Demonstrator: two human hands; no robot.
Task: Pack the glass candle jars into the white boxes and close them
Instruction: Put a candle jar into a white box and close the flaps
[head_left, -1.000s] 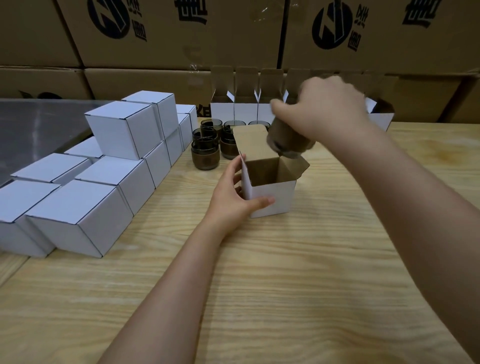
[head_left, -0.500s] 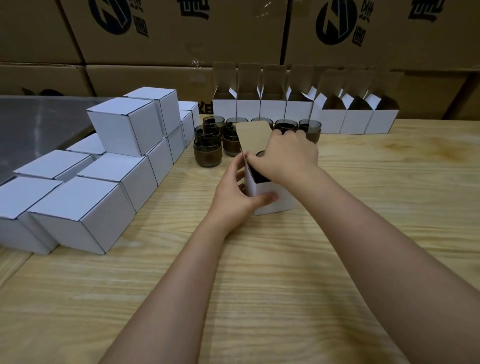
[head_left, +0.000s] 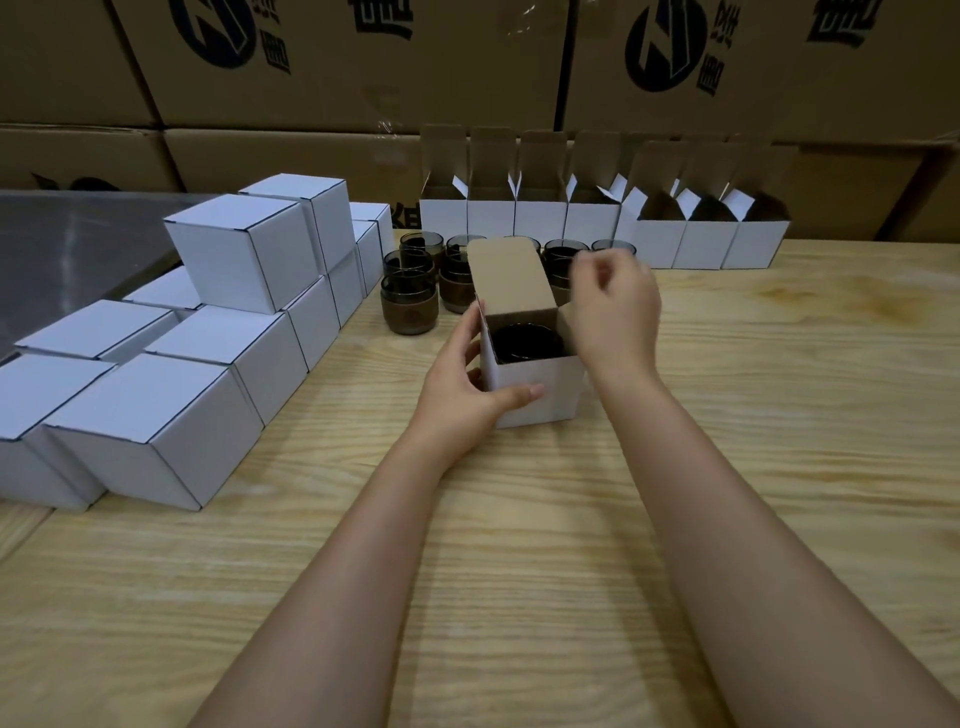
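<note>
A white box (head_left: 540, 387) stands open on the wooden table, its lid flap upright at the back. A dark glass candle jar (head_left: 525, 342) sits inside it. My left hand (head_left: 467, 387) grips the box's left side and front. My right hand (head_left: 615, 312) hovers at the box's right edge with loosely curled fingers and holds nothing. Several more candle jars (head_left: 410, 301) stand just behind the box. Behind them runs a row of open white boxes (head_left: 540, 223).
Closed white boxes (head_left: 156, 431) are stacked in steps on the left of the table (head_left: 779, 415). Large brown cartons (head_left: 467, 62) form a wall behind. A grey metal surface (head_left: 78, 239) lies at far left.
My right hand lowered the jar into the box, let it go, and lifted away to the right. The left hand kept hold of the box.
</note>
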